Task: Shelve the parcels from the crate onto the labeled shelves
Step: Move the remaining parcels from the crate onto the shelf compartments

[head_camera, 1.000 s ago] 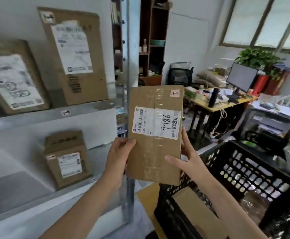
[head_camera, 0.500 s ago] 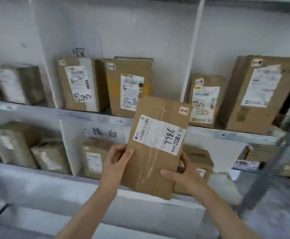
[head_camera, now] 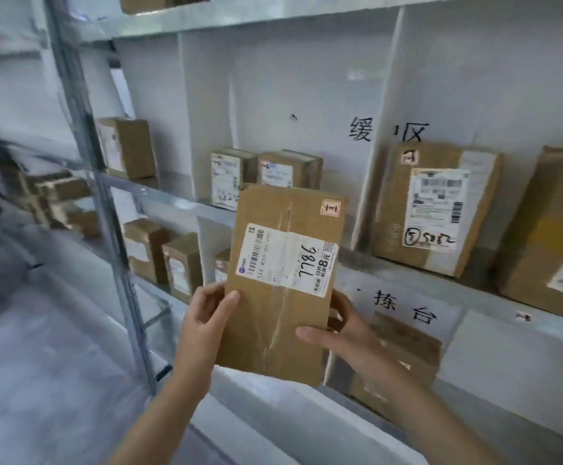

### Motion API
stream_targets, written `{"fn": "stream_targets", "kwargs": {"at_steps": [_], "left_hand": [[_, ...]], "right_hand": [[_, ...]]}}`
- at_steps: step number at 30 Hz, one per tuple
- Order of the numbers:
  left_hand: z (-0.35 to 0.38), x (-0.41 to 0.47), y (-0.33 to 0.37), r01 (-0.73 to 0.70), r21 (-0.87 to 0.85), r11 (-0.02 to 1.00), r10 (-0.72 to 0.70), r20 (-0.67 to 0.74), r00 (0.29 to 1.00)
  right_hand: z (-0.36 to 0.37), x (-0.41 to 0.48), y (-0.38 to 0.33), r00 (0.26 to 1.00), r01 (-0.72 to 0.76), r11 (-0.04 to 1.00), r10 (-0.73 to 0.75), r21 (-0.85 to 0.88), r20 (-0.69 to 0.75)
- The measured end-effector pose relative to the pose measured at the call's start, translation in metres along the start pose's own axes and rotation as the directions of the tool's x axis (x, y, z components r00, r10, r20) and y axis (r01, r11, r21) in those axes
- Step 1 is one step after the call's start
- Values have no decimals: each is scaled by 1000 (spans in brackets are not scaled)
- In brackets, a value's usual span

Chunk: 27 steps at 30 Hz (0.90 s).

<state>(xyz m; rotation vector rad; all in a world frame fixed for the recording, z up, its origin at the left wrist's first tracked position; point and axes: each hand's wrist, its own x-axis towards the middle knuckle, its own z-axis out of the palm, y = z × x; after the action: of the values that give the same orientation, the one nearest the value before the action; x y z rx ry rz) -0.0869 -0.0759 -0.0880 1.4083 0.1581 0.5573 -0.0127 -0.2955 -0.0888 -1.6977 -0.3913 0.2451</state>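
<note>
I hold a flat brown cardboard parcel (head_camera: 283, 283) upright in front of the metal shelves (head_camera: 407, 273). Its white label carries the handwritten number 7786. My left hand (head_camera: 206, 320) grips the parcel's lower left edge, thumb on the front. My right hand (head_camera: 343, 333) grips the lower right edge, thumb across the front and fingers behind. The crate is out of view.
Cardboard parcels stand on the middle shelf: a large one (head_camera: 437, 209) at the right, smaller ones (head_camera: 263, 172) behind my parcel. More boxes (head_camera: 172, 260) sit on the lower shelf. Handwritten signs (head_camera: 387, 132) are on the white back panel. A grey upright post (head_camera: 105, 209) stands at left.
The view has swung left along the shelves, from the crate and desk area to the shelf bays. Both hands keep the same grip on the parcel, now held closer to the shelves.
</note>
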Motion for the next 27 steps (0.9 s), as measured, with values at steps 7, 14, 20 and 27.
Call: {"fn": "stream_targets", "kwargs": {"at_steps": [7,14,20,27], "left_hand": [[-96,63,-2,-3,23,1000,7,-166,986],[-178,131,9,-26,134,991,62,-270,961],[-221,194,21,-57,214,975,114,-263,958],[-256,298,34,-156,269,951,206,-173,963]], "right_hand": [[104,107,-7,983,12,999,-18,35,183],[191,214,-23,961,54,993,-80,104,264],[243,290,-61,936,154,979,-189,134,299],[274,367,-103,938,269,961,-276,61,211]]}}
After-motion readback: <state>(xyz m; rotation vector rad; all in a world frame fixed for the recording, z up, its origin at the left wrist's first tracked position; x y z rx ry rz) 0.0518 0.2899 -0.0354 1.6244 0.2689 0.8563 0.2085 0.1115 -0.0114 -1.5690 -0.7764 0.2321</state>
